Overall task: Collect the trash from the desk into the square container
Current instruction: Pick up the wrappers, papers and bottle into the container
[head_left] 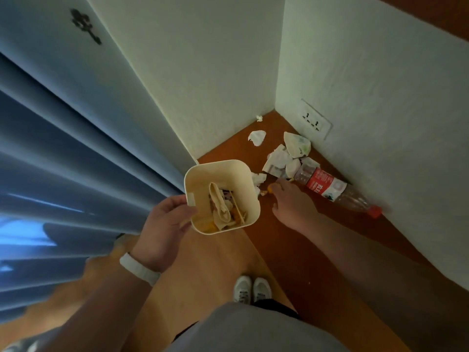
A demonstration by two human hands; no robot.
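My left hand (166, 224) grips the near-left rim of the cream square container (200, 179), held at the desk's edge. Inside it lie a folded beige wrapper, crumpled paper and orange bits. My right hand (291, 201) reaches over the brown desk (330, 250), fingertips touching a small orange scrap (270, 189) beside the container. An empty plastic bottle (337, 191) with a red label and red cap lies on its side just beyond that hand. Crumpled white wrappers (284, 158) are piled in the corner, with a tissue (257, 137) further back.
White walls close the desk's far corner, with a wall socket (316, 120) low on the right wall. Blue curtains (63, 161) hang on the left. Below the desk edge are a wooden floor and my white shoes (252, 289).
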